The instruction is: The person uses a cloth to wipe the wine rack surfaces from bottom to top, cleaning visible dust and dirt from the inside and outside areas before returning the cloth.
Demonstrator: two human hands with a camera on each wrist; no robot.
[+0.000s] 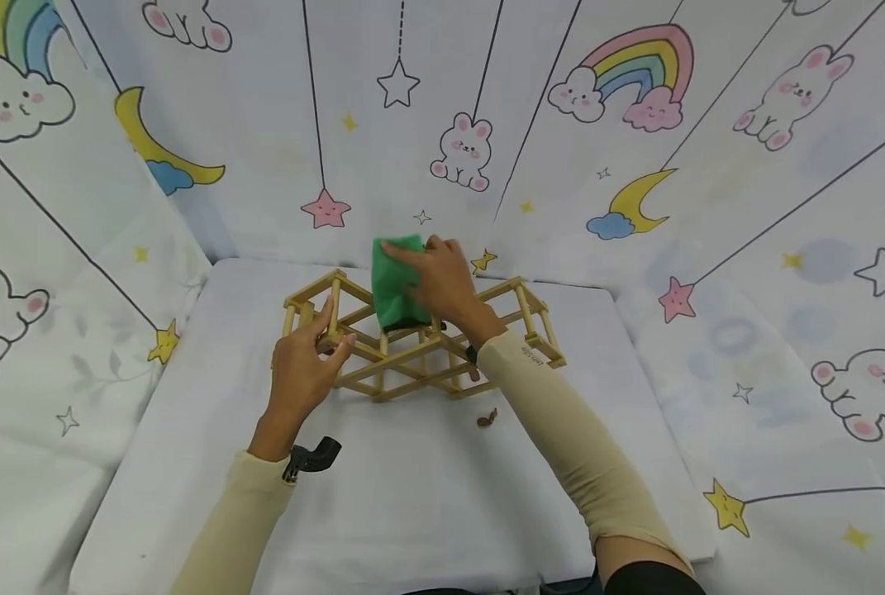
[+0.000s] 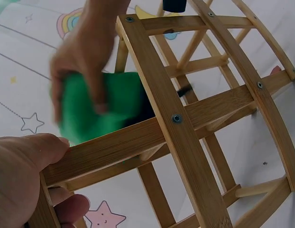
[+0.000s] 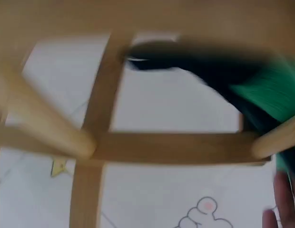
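Observation:
A slatted wooden rack (image 2: pixel 150 71), its crossing strips joined by rivets and round dowels, stands on the white table. My left hand (image 1: pixel 304 364) grips its left end; in the left wrist view the thumb lies over a strip and the fingers come round below. My right hand (image 1: pixel 445 277) holds a green cloth (image 1: pixel 392 285) at the rack's back middle, fingers spread over it. The cloth has a dark side, seen in the right wrist view against the rack's bars. Motion blurs the right hand and cloth in the left wrist view.
A small brown curled piece (image 1: pixel 487 419) lies on the white table (image 1: pixel 427 487) in front of the rack. Printed curtains (image 1: pixel 264 99) with rabbits, stars and moons enclose the back and both sides. A black wrist mount (image 1: pixel 316 456) juts from my left wrist.

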